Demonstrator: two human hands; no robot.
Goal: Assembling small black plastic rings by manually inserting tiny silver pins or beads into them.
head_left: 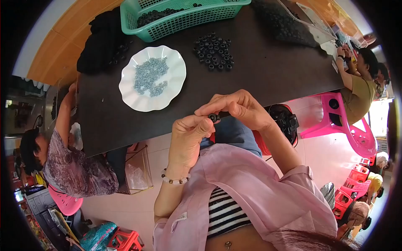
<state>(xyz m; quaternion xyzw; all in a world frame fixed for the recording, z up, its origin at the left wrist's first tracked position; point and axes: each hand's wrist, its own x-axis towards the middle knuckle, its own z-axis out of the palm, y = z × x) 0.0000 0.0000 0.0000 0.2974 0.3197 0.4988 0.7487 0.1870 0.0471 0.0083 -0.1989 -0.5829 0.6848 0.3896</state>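
Above my lap, at the table's near edge, my left hand pinches a small black ring-shaped part between thumb and fingers. My right hand reaches over it from the other side. Its fingers are stretched out, with the fingertips by the part and the left fingers, and its thumb stands apart from them. Beyond my hands, a white scalloped plate carries many small clear bluish pieces. A loose pile of similar black ring-shaped parts lies to its right on the dark table.
A green plastic basket with black parts stands at the far edge. Black cloth lies far left, and a clear bag of dark parts far right. People sit at left and right. A pink stool stands at right.
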